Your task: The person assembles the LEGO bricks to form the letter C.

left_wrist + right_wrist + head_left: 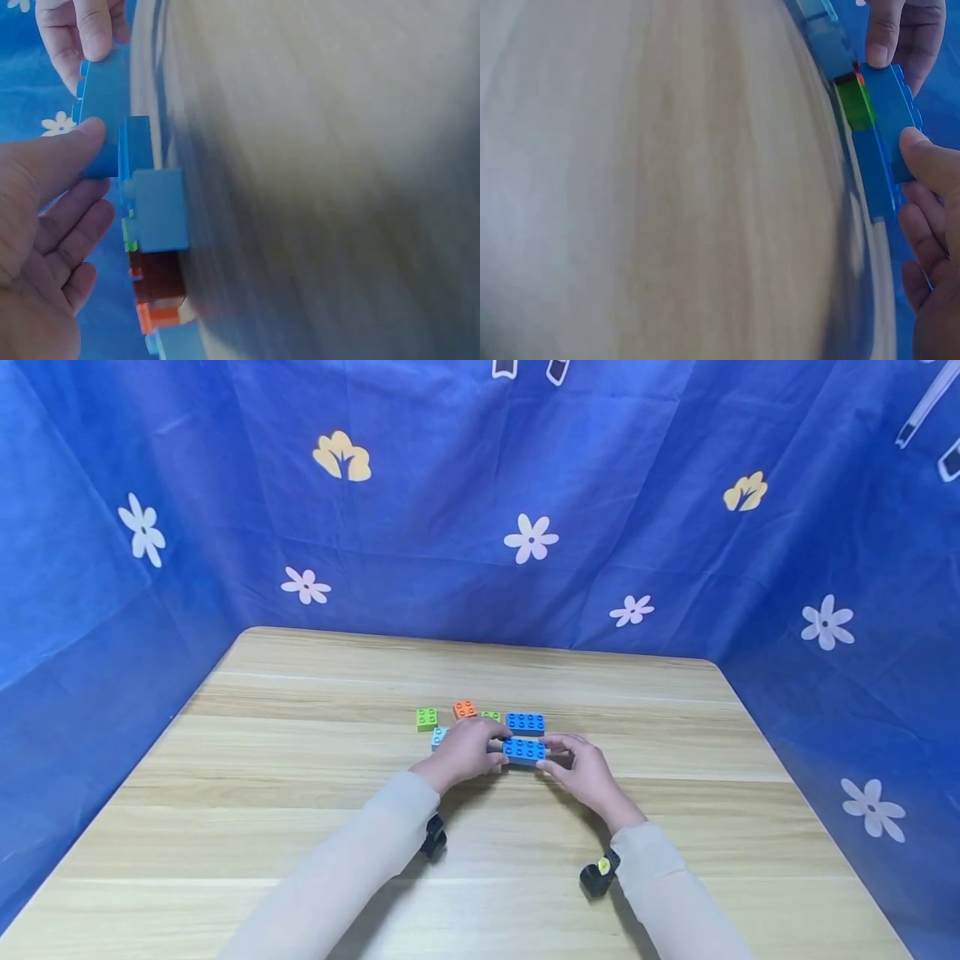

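Observation:
A blue eight-stud toy brick [524, 750] is held between both hands with its studs up. My left hand [468, 750] pinches its left end, thumb on the near side. At the right end, my right hand [581, 768] grips it between thumb and fingers. In both wrist views the held brick [105, 97] appears raised off the table. A second blue brick [525, 723] lies just behind it. Partly covered by the left hand are a light blue brick [439, 737] and a green brick [491, 716].
Farther left on the wooden table [300, 843] lie another green brick [426, 719] and an orange brick [464, 708]. Blue flowered cloth [450, 585] hangs behind the table and at its sides. Each wrist wears a small black camera [600, 874].

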A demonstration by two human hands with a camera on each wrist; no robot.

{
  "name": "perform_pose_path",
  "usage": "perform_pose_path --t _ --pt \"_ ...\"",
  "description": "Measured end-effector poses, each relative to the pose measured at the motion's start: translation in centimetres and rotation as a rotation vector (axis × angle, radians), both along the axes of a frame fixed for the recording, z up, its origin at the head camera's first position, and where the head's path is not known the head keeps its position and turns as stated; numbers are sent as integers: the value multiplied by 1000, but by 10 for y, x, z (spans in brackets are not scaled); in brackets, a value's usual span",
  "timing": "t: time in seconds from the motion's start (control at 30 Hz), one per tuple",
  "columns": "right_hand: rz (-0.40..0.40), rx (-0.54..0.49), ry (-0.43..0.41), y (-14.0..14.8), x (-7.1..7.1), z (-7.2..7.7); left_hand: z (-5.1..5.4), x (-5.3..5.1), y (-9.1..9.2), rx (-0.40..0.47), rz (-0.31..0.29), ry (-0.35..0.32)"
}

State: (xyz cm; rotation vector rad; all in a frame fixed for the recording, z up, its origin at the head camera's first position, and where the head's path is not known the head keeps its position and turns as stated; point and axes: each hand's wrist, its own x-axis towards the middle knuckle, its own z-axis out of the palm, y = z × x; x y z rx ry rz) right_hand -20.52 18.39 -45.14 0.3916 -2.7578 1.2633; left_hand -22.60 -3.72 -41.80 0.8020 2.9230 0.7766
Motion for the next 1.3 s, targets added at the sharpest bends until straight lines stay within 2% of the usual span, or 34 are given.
perform_pose_path --t 0.1,0.2,0.47,0.7,1.0,1.17,1.3 --pt "21 -10 -13 -4 4 5 2 3 -7 8 -17 27" --pt "57 -22 13 -8 7 8 6 7 -15 15 -42 56" --pt "167 -52 48 -21 19 9 9 25 -38 47 -96 90" --pt "240 20 44 -32 33 6 5 42 -56 83 -139 64" --pt "336 78 37 -42 47 0 -2 63 -71 65 -169 44" --pt "373 80 72 -45 52 -4 -6 70 -74 72 -175 31" --pt "387 64 63 -47 55 -6 -11 73 -75 81 -171 3"
